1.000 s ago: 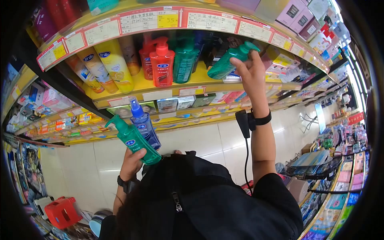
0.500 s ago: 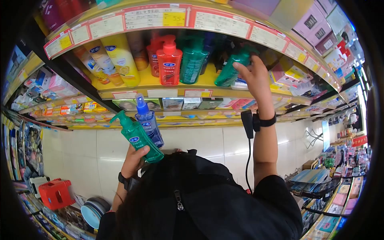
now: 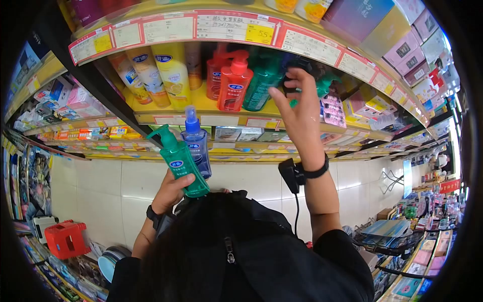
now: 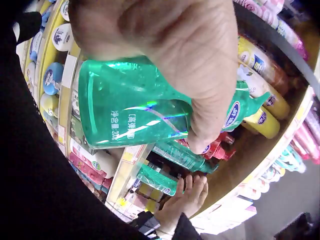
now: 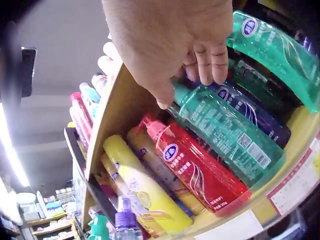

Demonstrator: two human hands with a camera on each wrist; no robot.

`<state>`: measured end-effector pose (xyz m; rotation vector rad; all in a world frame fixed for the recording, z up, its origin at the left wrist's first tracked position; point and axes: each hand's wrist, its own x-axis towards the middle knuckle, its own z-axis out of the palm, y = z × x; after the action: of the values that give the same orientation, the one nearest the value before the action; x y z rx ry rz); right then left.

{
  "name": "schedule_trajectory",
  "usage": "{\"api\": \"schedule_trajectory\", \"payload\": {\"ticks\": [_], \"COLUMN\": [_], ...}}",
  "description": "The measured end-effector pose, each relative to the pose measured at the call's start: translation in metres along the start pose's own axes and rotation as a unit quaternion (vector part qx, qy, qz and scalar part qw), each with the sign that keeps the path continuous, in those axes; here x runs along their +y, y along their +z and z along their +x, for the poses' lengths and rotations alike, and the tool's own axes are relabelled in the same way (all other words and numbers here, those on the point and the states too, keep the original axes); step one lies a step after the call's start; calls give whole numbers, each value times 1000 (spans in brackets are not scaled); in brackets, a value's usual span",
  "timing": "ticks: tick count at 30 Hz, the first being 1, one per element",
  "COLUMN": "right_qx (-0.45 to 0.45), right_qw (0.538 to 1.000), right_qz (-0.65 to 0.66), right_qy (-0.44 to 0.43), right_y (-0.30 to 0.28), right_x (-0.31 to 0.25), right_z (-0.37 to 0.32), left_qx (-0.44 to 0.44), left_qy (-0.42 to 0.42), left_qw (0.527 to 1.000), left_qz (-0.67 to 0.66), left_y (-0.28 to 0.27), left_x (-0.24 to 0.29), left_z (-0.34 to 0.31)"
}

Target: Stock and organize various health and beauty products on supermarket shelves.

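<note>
My left hand [image 3: 171, 194] grips a green pump bottle [image 3: 182, 168] around its lower part, a blue spray bottle [image 3: 196, 148] upright beside it. Seen from the left wrist, the thumb lies across the green bottle [image 4: 125, 107]. My right hand [image 3: 302, 113] is at the shelf with fingers apart and slightly bent, holding nothing. In the right wrist view this hand [image 5: 175, 37] hovers by the top of a green bottle [image 5: 230, 132] standing beside a red pump bottle [image 5: 197, 172]. Another green bottle [image 5: 280, 57] stands on the hand's other side. Whether the fingertips touch the nearer bottle's pump, I cannot tell.
Yellow bottles [image 3: 172, 75] stand left of the red ones. A shelf edge with price labels [image 3: 221, 27] runs above my right hand. Small boxes [image 3: 370, 103] lie to the right. A red crate [image 3: 65, 240] stands on the floor at lower left.
My right hand has let go of the tilted green bottle, which now stands on the shelf partly behind the hand, and has moved left. My left hand still holds its bottles.
</note>
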<state>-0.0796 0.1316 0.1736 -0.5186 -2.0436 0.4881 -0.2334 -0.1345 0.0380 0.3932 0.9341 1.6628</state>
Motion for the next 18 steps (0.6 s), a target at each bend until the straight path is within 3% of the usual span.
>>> {"api": "schedule_trajectory", "payload": {"ticks": [5,8,12,14,18], "right_qx": [-10,-47,-61,-35,-14], "right_qw": [996,990,990,998,990], "right_qz": [-50,-127,-110,34,126], "right_qy": [69,35,61,39,59], "right_y": [18,16,13,12,-11], "right_x": [5,17,18,23,-26], "right_z": [7,5,0,-8,-13], "left_qx": [12,22,30,16,4], "left_qy": [-14,-25,-28,18,17], "left_qw": [998,997,997,1000,1000], "left_qz": [63,65,59,17,0], "left_y": [4,2,6,10,12], "left_x": [5,6,10,11,8], "left_z": [-6,-8,-7,-4,3]}}
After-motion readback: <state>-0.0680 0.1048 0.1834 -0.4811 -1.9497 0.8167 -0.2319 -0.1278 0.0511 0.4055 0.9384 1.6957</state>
